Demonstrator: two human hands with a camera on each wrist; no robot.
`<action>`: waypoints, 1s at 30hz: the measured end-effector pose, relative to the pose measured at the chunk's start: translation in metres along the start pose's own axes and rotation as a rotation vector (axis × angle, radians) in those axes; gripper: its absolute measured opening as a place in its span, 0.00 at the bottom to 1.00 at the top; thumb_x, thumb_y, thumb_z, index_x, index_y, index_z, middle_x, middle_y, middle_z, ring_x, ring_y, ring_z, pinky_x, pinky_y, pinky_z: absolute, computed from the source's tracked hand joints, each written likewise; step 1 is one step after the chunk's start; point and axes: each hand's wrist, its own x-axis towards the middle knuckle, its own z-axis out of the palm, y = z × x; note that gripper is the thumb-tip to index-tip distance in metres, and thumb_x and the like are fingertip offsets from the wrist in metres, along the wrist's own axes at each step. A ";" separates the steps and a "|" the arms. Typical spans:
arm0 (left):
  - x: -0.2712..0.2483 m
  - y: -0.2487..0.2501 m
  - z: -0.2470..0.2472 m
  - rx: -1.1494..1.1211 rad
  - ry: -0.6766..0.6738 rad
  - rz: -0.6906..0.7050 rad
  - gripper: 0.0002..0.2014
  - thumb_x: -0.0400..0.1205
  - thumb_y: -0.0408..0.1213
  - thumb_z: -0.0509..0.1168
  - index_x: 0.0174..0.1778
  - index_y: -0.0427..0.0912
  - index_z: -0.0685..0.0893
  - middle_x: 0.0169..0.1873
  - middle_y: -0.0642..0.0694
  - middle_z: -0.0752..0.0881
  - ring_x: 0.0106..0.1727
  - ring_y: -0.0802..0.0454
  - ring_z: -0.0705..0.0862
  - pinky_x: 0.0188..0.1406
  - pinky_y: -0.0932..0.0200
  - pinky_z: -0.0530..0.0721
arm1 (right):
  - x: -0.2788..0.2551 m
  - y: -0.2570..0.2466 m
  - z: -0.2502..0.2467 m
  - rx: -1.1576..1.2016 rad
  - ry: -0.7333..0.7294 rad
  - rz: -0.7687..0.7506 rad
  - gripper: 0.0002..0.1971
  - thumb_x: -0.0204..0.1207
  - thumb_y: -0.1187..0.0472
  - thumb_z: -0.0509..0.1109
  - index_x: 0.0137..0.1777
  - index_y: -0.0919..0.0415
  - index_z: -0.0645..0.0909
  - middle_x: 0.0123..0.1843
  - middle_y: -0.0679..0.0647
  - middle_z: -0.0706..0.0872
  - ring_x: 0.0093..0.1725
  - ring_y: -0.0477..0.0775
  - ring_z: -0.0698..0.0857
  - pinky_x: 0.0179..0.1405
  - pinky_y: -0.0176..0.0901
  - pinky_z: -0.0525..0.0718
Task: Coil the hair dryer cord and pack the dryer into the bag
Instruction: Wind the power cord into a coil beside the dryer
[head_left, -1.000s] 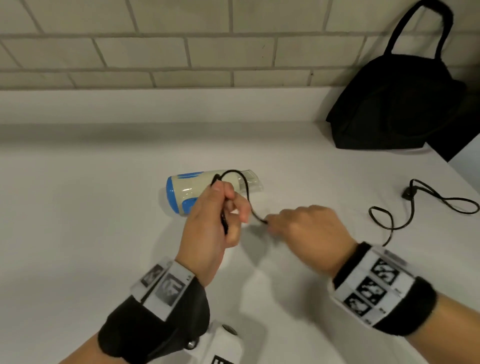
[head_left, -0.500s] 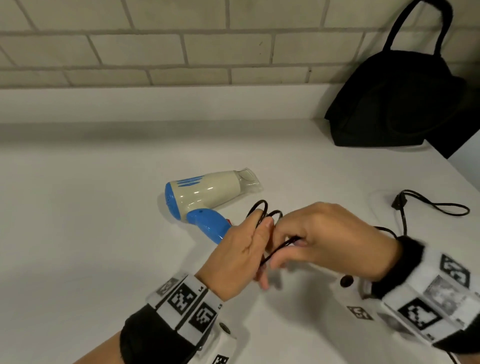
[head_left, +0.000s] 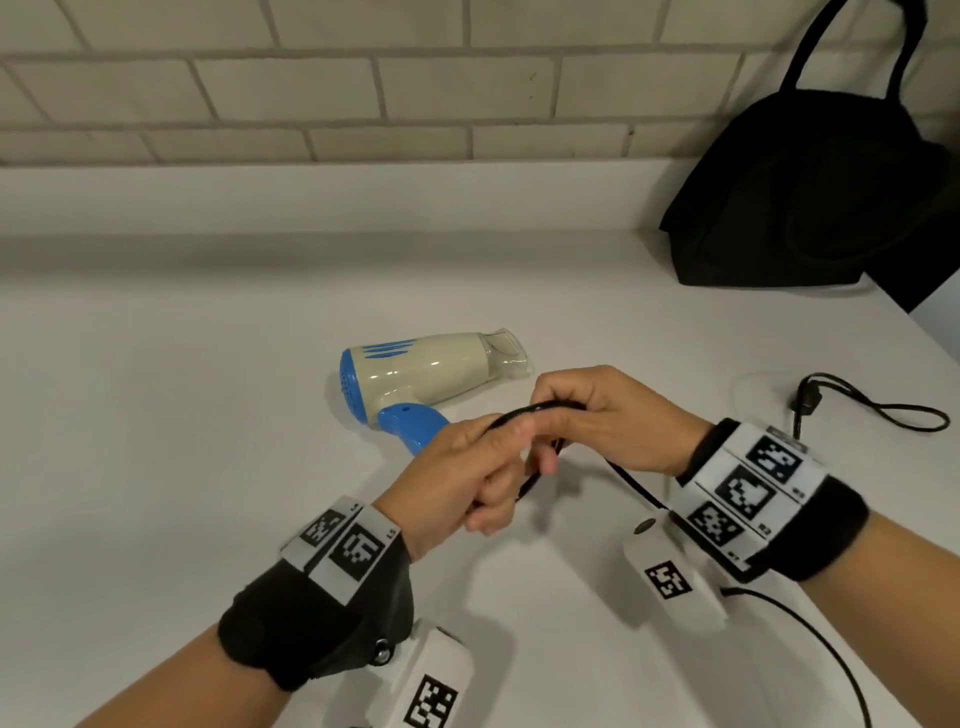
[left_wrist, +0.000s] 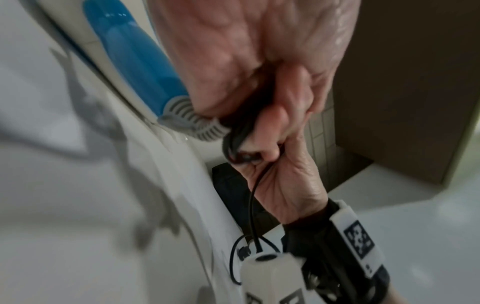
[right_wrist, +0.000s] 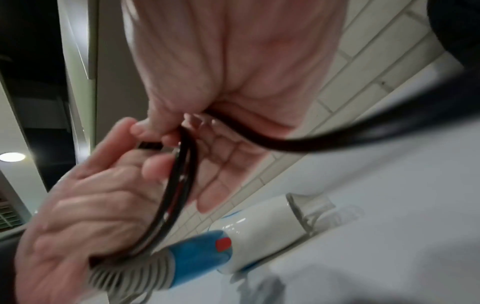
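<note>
Cord (head_left: 524, 413) loops pinched in left hand (head_left: 457, 475); right hand (head_left: 605, 418) gripping slack, probably feeding another turn; bag (head_left: 810, 192) at two o'clock.

Glossy plastic hair dryer (head_left: 426, 369), matt cloth bag (head_left: 810, 197), smooth white counter (head_left: 156, 441)

Cream-and-blue hair dryer (head_left: 426, 371) lying sideways, black cord (head_left: 535, 410) looped, black bag (head_left: 810, 192) upright

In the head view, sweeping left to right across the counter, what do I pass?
hair dryer → left hand → right hand → cord plug → black bag, though the bag's left edge starts before the plug.
</note>
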 end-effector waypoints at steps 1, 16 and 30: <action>0.001 0.000 0.000 -0.004 0.030 -0.016 0.20 0.76 0.53 0.55 0.20 0.48 0.73 0.10 0.57 0.62 0.11 0.59 0.64 0.21 0.64 0.71 | 0.002 0.001 0.003 0.035 0.026 0.007 0.09 0.75 0.63 0.62 0.34 0.63 0.76 0.18 0.46 0.80 0.24 0.45 0.83 0.31 0.31 0.81; 0.003 0.013 0.001 -0.428 0.286 -0.088 0.26 0.82 0.50 0.50 0.16 0.48 0.62 0.09 0.56 0.59 0.10 0.61 0.54 0.16 0.62 0.49 | 0.002 0.017 -0.005 -0.123 -0.060 0.219 0.07 0.73 0.53 0.67 0.42 0.57 0.76 0.24 0.50 0.81 0.27 0.53 0.80 0.34 0.48 0.81; 0.003 0.031 -0.002 -0.276 0.468 -0.004 0.23 0.84 0.48 0.49 0.21 0.50 0.55 0.11 0.55 0.57 0.12 0.60 0.52 0.18 0.63 0.47 | -0.014 -0.011 -0.044 0.443 0.215 -0.229 0.20 0.57 0.38 0.75 0.45 0.49 0.84 0.44 0.49 0.90 0.49 0.50 0.86 0.49 0.42 0.85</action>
